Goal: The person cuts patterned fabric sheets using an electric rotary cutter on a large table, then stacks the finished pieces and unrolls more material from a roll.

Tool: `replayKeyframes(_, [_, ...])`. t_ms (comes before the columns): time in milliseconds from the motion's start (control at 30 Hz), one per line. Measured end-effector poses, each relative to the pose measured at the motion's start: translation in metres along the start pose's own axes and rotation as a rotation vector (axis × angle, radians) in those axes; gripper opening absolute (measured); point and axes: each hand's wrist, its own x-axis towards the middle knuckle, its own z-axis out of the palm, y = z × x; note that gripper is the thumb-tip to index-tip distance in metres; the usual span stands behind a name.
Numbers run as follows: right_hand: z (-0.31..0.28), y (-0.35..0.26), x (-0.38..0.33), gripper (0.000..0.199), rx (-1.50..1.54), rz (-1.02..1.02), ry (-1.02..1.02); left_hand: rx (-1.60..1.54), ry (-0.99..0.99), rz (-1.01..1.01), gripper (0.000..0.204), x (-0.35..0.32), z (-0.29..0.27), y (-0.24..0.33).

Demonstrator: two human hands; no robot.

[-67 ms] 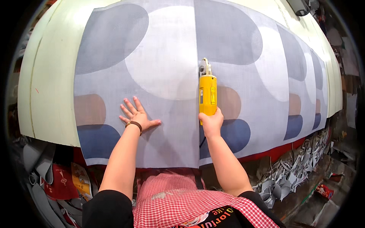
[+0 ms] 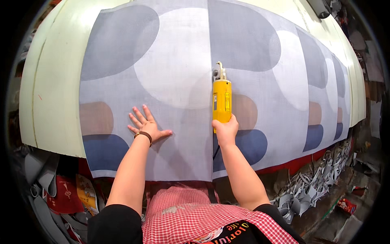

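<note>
A wide grey mat sheet point(image 2: 174, 138), patterned with rounded white, dark grey, brown and navy shapes, covers much of the table. My left hand point(image 2: 147, 127) lies flat on its left panel with fingers spread, a brown band at the wrist. In my right hand point(image 2: 226, 129) is a yellow electric cutter point(image 2: 222, 95), gripped by its near end. The cutter's metal head points away from me and sits at the straight line between two panels. Between the cutter and the near edge, a narrow gap parts the panels. The blade's contact with the sheet is hard to make out.
The pale table point(image 2: 57, 93) shows left of the sheet and beyond it. A dark roll point(image 2: 320, 9) lies at the far right. Trimmed grey strips point(image 2: 300, 199) heap below the near right edge. Grey offcuts and a red printed piece point(image 2: 67, 194) hang at lower left.
The sheet and my left hand have shifted very slightly toward me. The cutter and my right hand look almost unmoved.
</note>
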Motion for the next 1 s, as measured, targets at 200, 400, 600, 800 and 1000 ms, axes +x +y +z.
replayKeyframes(200, [0.022, -0.026, 0.043, 0.042, 0.005, -0.014, 0.003, -0.007, -0.011, -0.01, 0.14, -0.001, -0.004, 0.002])
replayKeyframes(400, [0.044, -0.054, 0.091, 0.04, -0.058, -0.027, 0.008, -0.017, -0.03, -0.004, 0.142, 0.001, -0.005, 0.003])
replayKeyframes(600, [0.068, -0.085, 0.138, 0.04, 0.005, -0.035, -0.016, -0.046, -0.044, 0.015, 0.142, 0.004, -0.008, 0.001])
replayKeyframes(800, [0.096, -0.105, 0.187, 0.039, -0.014, -0.074, 0.028, -0.056, -0.079, 0.02, 0.143, 0.005, -0.013, 0.002])
replayKeyframes(1000, [0.121, -0.131, 0.24, 0.036, -0.05, -0.077, 0.035, -0.037, -0.14, 0.019, 0.138, 0.009, -0.019, 0.002])
